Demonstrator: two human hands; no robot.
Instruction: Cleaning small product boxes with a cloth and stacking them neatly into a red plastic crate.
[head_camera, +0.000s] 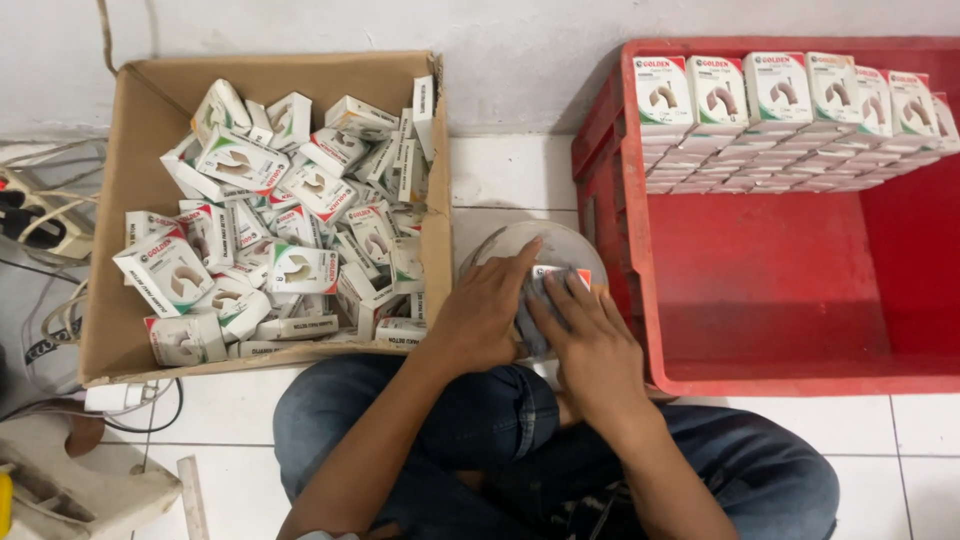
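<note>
Here, seen from above, a person sat cross-legged in blue jeans on a white tiled floor. Both hands met at the centre of the view over a round, pale grey, translucent dish-like object that rested on the floor between the two containers. The left hand lay with fingers spread on the object's near left edge, its index finger stretched toward 12 o'clock. The right hand pressed down just beside it, fingers curled around a small white cardboard box with a red corner; the box was largely hidden by the fingers, so how tightly it was held could not be told, though both hands touched it.

At 9 to 11 o'clock stood an open brown corrugated cardboard carton, filled with a loose heap of small white boxes with red and green trim, lying at all angles. At 1 to 3 o'clock stood a red plastic crate. Along its far wall, neat rows of matching small white boxes stood upright, packed side by side; the near part of the crate's bottom showed bare red plastic.

At 8 to 9 o'clock, grey and black cables lay tangled on the floor beside the carton.
</note>
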